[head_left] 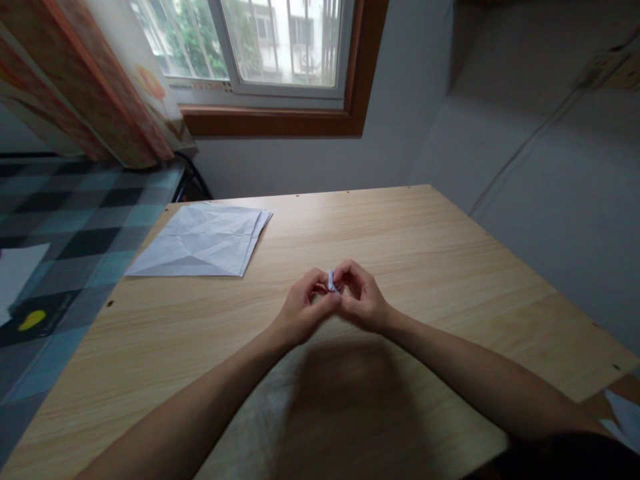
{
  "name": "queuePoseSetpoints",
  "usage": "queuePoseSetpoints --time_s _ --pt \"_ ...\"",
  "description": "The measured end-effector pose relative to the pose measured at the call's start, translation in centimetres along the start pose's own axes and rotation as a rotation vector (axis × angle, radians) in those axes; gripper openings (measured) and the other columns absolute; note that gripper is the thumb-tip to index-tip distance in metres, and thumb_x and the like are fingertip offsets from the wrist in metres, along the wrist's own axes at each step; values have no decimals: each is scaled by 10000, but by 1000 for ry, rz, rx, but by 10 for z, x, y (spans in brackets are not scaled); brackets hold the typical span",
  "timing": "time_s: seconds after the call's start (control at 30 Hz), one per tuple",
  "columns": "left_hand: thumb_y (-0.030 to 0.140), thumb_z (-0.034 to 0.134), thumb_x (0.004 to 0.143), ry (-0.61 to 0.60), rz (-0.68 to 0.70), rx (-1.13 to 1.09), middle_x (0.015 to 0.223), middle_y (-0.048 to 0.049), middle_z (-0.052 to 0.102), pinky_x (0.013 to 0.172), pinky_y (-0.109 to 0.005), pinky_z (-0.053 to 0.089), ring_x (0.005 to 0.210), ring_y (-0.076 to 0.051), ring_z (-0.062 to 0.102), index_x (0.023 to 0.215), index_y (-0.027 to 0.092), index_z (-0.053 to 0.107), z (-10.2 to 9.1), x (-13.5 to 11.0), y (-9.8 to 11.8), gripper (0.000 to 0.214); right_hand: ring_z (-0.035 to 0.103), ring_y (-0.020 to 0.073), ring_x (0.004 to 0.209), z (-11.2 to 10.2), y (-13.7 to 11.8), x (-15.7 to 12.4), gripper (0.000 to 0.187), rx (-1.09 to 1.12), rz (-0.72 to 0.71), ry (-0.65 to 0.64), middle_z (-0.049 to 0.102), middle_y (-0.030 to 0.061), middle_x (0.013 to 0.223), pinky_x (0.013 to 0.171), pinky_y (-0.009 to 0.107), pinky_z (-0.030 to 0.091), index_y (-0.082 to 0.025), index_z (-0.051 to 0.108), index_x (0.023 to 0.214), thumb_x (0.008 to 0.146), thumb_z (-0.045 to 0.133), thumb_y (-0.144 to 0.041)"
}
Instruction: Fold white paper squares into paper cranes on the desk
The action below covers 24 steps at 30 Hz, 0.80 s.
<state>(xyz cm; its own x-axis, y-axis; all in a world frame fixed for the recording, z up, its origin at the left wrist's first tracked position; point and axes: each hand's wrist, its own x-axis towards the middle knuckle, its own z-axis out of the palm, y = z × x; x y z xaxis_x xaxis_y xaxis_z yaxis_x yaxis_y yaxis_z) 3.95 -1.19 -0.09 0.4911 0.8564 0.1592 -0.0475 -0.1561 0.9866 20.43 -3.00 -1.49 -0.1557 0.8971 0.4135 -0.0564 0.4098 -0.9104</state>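
Observation:
Both my hands meet over the middle of the wooden table [425,253]. My left hand [303,308] and my right hand [363,297] have their fingers curled and pinched together on a very small folded piece of white paper [331,281]. Only a sliver of the paper shows between the fingertips; the rest is hidden by the fingers. Both forearms reach in from the near edge.
A stack of creased white paper sheets [203,240] lies at the table's far left. A bed with a checked cover [75,227] stands to the left, a white sheet [17,270] lying on it. A window and curtain are behind; grey walls stand right.

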Motion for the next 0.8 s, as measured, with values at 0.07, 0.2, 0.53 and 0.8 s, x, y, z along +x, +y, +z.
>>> queuePoseSetpoints --time_s 0.07,0.2,0.53,0.8 --pt "510 675 799 -11 1 -2 785 -27 615 681 -280 438 737 -165 555 834 166 596 0 0 1 355 502 148 718 1 -1 0 263 29 28 -8 558 -12 792 681 286 429 -234 534 882 771 736 -359" --pt "488 575 869 6 8 36 721 -2 543 646 -271 403 696 -149 498 786 168 591 -2 0 -1 331 449 125 622 2 -5 0 197 99 123 13 515 -34 717 578 250 382 -229 533 845 775 675 -346" --pt "295 694 732 136 -26 79 673 48 494 555 -219 322 603 -98 428 789 194 499 2 -1 1 227 418 116 576 6 -7 0 91 52 192 78 481 -47 676 531 243 331 -220 531 802 747 597 -246" --pt "266 659 744 157 -23 154 610 62 465 517 -197 301 559 -81 411 711 189 460 4 -2 1 216 416 121 588 11 -16 1 198 -53 243 148 466 -50 621 562 255 334 -210 511 702 826 596 -338"
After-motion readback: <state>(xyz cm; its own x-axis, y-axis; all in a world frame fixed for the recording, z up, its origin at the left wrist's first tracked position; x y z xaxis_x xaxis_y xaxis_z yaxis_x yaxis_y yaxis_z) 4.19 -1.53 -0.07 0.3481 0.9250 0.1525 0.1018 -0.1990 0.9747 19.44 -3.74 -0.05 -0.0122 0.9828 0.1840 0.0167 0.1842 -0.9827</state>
